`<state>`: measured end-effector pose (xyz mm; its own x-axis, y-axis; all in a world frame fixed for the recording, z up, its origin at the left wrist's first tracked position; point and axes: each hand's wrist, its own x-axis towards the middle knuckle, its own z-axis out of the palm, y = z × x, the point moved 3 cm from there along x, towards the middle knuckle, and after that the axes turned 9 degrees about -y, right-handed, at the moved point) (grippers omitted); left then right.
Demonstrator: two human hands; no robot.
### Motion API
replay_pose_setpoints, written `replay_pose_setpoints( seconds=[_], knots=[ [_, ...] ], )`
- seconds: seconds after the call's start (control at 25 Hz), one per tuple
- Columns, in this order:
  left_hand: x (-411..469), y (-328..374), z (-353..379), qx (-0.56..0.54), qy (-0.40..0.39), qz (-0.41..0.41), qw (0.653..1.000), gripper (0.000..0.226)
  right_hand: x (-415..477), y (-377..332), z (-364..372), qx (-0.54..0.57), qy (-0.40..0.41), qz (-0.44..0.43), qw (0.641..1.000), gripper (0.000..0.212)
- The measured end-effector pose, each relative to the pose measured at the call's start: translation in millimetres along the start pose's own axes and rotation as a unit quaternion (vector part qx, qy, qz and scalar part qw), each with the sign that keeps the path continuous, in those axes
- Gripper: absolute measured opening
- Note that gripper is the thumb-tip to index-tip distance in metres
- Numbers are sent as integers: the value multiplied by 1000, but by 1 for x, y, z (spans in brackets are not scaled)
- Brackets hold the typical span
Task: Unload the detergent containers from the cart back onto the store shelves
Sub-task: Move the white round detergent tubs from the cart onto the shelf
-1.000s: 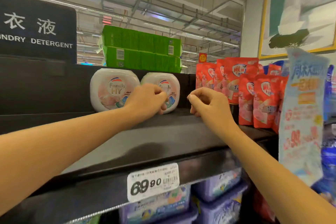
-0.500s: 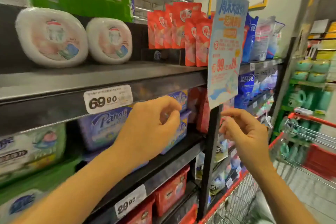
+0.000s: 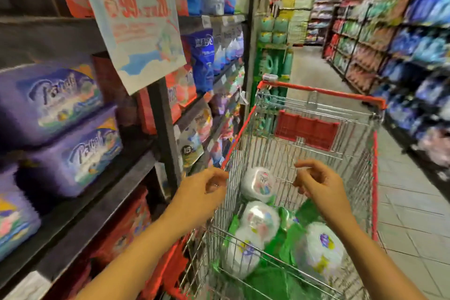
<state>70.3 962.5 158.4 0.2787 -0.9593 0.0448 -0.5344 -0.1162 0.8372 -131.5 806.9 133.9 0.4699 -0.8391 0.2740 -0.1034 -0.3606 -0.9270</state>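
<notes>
both hands hover over the near end of the cart (image 3: 323, 92): l hand (image 3: 202, 192) at abt 9 o'clock above its red left rim, r hand (image 3: 316, 185) at abt 3 over the basket, each w/ fingers loosely curled and gripping nothing. four white round detergent tubs (image 3: 260, 220) lie in the basket among green packs (image 3: 275, 277), from 12 betw the hands down to 5 under the r wrist. store shelves (image 3: 80, 204) run along 9 o'clock w/ purple boxes (image 3: 48, 100), and a pale promo sign (image 3: 138, 19) hangs at 11.
</notes>
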Motion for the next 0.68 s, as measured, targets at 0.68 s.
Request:
replay_pose_setpoints(
  seconds=[0.68],
  knots=[
    [195, -148, 307, 4, -377, -159, 912, 72, 54, 303, -81, -208, -47, 464, 860, 51]
  ],
)
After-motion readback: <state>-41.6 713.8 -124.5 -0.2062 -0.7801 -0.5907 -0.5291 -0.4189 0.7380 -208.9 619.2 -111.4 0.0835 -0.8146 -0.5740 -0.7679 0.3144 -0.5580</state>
